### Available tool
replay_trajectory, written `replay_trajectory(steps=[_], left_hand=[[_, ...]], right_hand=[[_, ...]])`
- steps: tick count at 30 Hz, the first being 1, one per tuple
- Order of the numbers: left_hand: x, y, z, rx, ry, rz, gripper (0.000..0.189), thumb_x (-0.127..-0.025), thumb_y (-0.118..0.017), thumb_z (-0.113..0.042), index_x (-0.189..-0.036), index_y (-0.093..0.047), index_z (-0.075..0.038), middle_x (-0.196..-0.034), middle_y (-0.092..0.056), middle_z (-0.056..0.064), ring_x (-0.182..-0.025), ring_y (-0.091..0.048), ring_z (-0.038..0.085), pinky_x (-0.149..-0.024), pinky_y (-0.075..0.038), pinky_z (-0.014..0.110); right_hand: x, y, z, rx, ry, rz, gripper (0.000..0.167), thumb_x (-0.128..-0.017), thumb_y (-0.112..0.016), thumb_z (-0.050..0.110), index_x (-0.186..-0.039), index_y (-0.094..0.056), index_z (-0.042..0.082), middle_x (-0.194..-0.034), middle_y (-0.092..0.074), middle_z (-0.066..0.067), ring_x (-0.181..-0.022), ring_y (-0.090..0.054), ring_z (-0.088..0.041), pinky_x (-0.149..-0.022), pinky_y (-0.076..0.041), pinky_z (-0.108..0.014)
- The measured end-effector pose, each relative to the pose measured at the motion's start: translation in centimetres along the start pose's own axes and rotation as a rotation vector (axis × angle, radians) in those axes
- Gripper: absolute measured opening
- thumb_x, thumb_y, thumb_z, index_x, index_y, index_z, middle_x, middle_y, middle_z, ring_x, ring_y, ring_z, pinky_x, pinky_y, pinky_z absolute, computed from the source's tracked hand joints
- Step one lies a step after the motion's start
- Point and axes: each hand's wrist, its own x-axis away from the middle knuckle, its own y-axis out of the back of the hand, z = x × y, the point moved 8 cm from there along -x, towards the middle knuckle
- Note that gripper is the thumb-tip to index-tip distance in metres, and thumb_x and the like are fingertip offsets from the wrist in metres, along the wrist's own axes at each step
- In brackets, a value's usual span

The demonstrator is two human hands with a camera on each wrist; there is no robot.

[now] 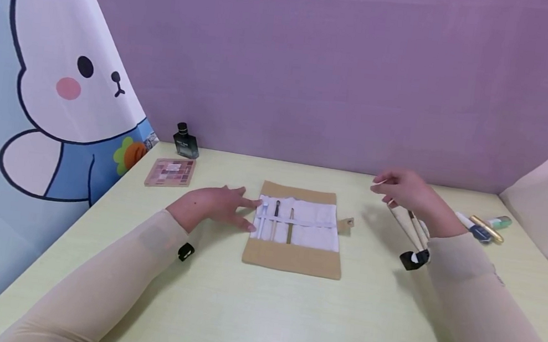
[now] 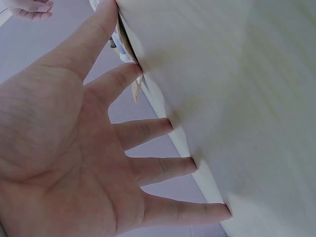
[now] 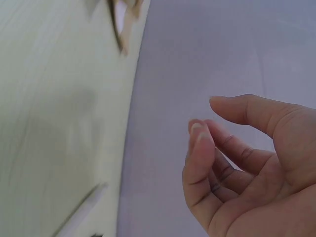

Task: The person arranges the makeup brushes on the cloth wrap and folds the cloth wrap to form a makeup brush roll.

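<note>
A tan brush roll [image 1: 292,259] lies unfolded at the middle of the table, its white lining showing. Three slim makeup brushes, among them a dark-tipped one [image 1: 276,216] and an olive-handled one [image 1: 290,231], sit under its elastic band. My left hand [image 1: 217,207], palm down with fingers spread, touches the roll's left edge; in the left wrist view its fingertips meet the tabletop. Above the table to the right hovers my right hand [image 1: 404,193], fingers loosely curled, nothing visible between thumb and fingers [image 3: 200,158]. Light-handled brushes [image 1: 406,226] show beneath it, partly hidden by the wrist.
At the back left, a dark bottle [image 1: 186,142] stands behind a pink eyeshadow palette [image 1: 170,173]. Several tubes, one of them gold [image 1: 487,229], lie at the far right, partly behind the right forearm. A snap tab [image 1: 346,223] sticks out from the roll's right side. Purple cloth hangs behind.
</note>
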Motion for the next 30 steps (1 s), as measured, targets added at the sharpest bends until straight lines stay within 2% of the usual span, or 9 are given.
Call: replay_trajectory(steps=[8,13,17,24,30], left_hand=[[-0.1,-0.2,0.1,0.009,-0.003,-0.002,0.083,-0.097,-0.062,-0.071,-0.168,-0.028,-0.044,-0.182,-0.011,0.017,-0.164,-0.012,0.058,-0.129,-0.021,0.076],[-0.3,0.0,0.1,0.000,-0.006,-0.007,0.084,-0.096,-0.063,-0.072,-0.168,-0.029,-0.044,-0.182,-0.012,0.017,-0.164,-0.013,0.057,-0.129,-0.022,0.075],[-0.4,0.1,0.0,-0.007,-0.005,-0.009,0.084,-0.096,-0.063,-0.073,-0.168,-0.028,-0.044,-0.182,-0.012,0.017,-0.164,-0.013,0.058,-0.129,-0.022,0.074],[-0.3,0.0,0.2,-0.003,0.005,-0.007,0.084,-0.096,-0.063,-0.072,-0.168,-0.028,-0.045,-0.182,-0.011,0.016,-0.164,-0.012,0.057,-0.129,-0.022,0.075],[-0.1,-0.1,0.1,0.005,0.009,-0.003,0.083,-0.097,-0.063,-0.071,-0.168,-0.029,-0.045,-0.182,-0.012,0.016,-0.164,-0.013,0.056,-0.130,-0.022,0.075]], right_hand=[[0.0,1.0,-3.5,-0.045,-0.052,-0.025,0.051,-0.108,-0.064,0.020,-0.144,-0.050,-0.013,-0.133,-0.064,-0.026,-0.092,-0.068,-0.016,-0.078,-0.062,-0.023],[0.3,1.2,-5.1,-0.004,-0.091,-0.010,0.054,-0.107,-0.064,0.022,-0.147,-0.049,-0.012,-0.127,-0.066,-0.022,-0.094,-0.066,-0.016,-0.081,-0.062,-0.027],[0.5,1.2,-5.9,0.037,-0.093,0.014,0.055,-0.105,-0.067,0.022,-0.146,-0.050,-0.011,-0.110,-0.069,-0.014,-0.088,-0.064,-0.017,-0.080,-0.058,-0.033],[0.6,0.5,-6.7,0.107,-0.107,0.064,0.053,-0.104,-0.066,0.024,-0.142,-0.052,-0.011,-0.116,-0.070,-0.018,-0.090,-0.064,-0.018,-0.079,-0.054,-0.033],[0.7,-0.2,-6.9,0.139,-0.124,0.115,0.049,-0.101,-0.065,0.015,-0.139,-0.051,-0.012,-0.116,-0.067,-0.022,-0.088,-0.065,-0.019,-0.076,-0.056,-0.032]])
